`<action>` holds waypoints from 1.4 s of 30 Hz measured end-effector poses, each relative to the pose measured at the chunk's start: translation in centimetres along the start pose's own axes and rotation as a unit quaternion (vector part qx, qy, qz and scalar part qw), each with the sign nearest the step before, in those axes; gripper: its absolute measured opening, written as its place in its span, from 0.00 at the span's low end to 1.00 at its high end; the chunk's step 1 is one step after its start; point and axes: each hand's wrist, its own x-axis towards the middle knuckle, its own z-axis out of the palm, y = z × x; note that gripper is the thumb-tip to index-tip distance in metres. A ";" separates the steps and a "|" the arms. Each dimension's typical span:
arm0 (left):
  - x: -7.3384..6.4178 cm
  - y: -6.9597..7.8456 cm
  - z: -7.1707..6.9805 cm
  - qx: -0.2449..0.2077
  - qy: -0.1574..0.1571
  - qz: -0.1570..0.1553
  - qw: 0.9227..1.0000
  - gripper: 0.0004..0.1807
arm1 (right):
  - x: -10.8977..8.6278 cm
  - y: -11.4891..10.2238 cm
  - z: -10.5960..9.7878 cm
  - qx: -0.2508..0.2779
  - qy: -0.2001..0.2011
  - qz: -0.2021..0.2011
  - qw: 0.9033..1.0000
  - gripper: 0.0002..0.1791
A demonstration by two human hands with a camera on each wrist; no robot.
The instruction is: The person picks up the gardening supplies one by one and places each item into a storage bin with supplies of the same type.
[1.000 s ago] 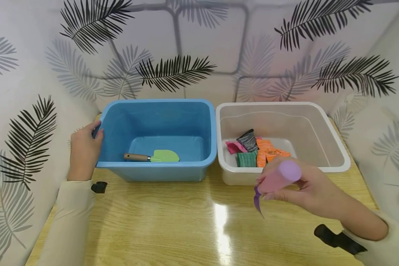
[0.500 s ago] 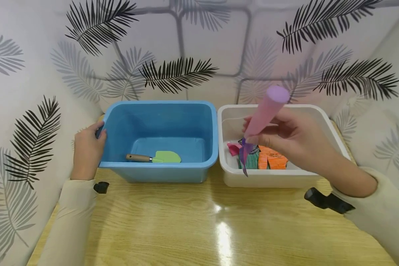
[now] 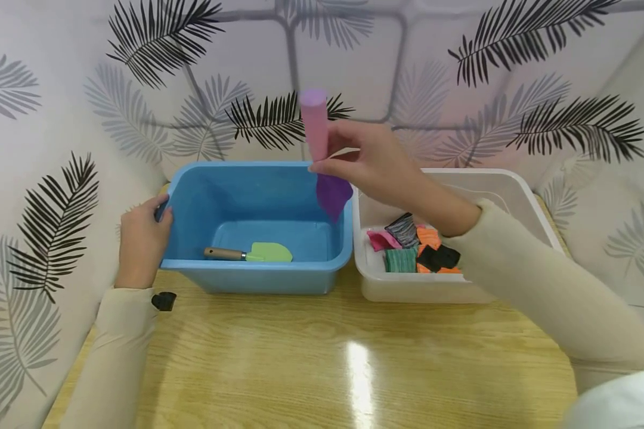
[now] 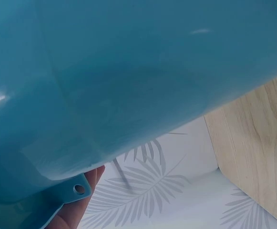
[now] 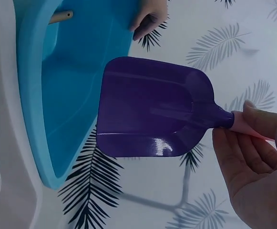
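My right hand [image 3: 375, 161] pinches the pink handle of a toy shovel [image 3: 334, 195] near its neck. The purple blade hangs down over the right end of a blue bin [image 3: 268, 266], handle end up. In the right wrist view the broad, square-ended blade [image 5: 152, 105] shows fully, with thumb and fingers at the handle. My left hand [image 3: 142, 241] grips the blue bin's left rim; the left wrist view shows its fingers [image 4: 74, 210] behind a tab with a hole. Inside the blue bin lies a trowel [image 3: 268, 252] with a green blade and wooden handle.
A whitish bin [image 3: 424, 290] stands right beside the blue one. Several small cloth pieces lie in it, among them a teal one [image 3: 401, 260] and a pink one [image 3: 382, 239]. Both bins stand on a wooden table [image 3: 257, 357], against a leaf-patterned backdrop [image 3: 349, 71].
My right hand has carried the shovel from the front of the whitish bin, up and leftward across it, to above the blue bin. The left hand has kept its grip on the rim.
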 end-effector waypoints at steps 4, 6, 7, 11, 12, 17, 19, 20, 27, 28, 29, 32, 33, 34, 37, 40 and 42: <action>0.1 0.0 -0.1 0.002 -0.002 -0.006 1.000 0.19 | 3.2 3.1 2.0 -0.039 -0.034 0.004 0.999 0.14; 0.1 -0.1 -0.1 0.002 -0.002 -0.007 1.000 0.19 | 4.7 4.4 3.1 -0.057 -0.055 0.014 0.997 0.14; 0.1 0.0 -0.1 0.002 -0.003 -0.007 1.000 0.19 | 5.3 4.8 3.6 -0.066 -0.066 0.020 0.995 0.14; 0.1 0.0 -0.1 0.004 -0.002 -0.002 1.000 0.19 | 7.4 6.0 5.8 -0.077 -0.099 0.052 0.991 0.16; 0.1 0.0 -0.1 0.004 -0.001 -0.001 1.000 0.19 | 7.9 6.3 6.4 -0.079 -0.106 0.055 0.990 0.16; 0.0 0.1 -0.3 0.010 -0.002 -0.006 1.000 0.19 | 9.7 7.5 9.4 -0.100 -0.144 0.046 0.983 0.13; 0.0 0.2 -0.4 0.010 -0.003 -0.007 1.000 0.19 | 10.3 7.9 10.6 -0.111 -0.161 0.045 0.980 0.13; 0.0 0.2 -0.4 0.011 -0.002 -0.008 1.000 0.19 | 10.6 8.1 11.1 -0.118 -0.168 0.046 0.978 0.12; 0.1 0.1 -0.5 0.005 0.003 -0.004 1.000 0.19 | 11.4 9.7 14.1 -0.168 -0.228 0.050 0.958 0.08; 0.1 0.1 -0.5 0.005 0.003 -0.002 1.000 0.19 | 11.4 10.0 14.5 -0.167 -0.235 0.057 0.956 0.08; 0.1 0.1 -0.5 0.005 0.004 -0.001 1.000 0.18 | 11.3 10.3 14.8 -0.169 -0.239 0.062 0.954 0.07; 0.0 0.0 -0.5 0.005 0.009 0.001 1.000 0.18 | 11.2 11.1 15.7 -0.170 -0.237 0.080 0.953 0.07; 0.0 0.0 -0.5 0.005 0.010 0.000 1.000 0.18 | 11.1 11.4 16.0 -0.173 -0.235 0.087 0.953 0.07; 0.0 0.0 -0.5 0.004 0.011 0.000 1.000 0.18 | 11.1 11.7 16.2 -0.175 -0.235 0.096 0.951 0.08; 0.0 0.1 -0.5 0.005 0.007 -0.004 1.000 0.18 | 10.7 12.9 16.8 -0.189 -0.240 0.122 0.945 0.10; 0.0 0.2 -0.3 0.006 0.001 -0.004 1.000 0.18 | 10.2 14.0 17.0 -0.205 -0.238 0.142 0.939 0.10; 0.0 0.2 -0.2 0.006 0.000 -0.005 1.000 0.18 | 10.0 14.5 17.0 -0.211 -0.236 0.152 0.936 0.11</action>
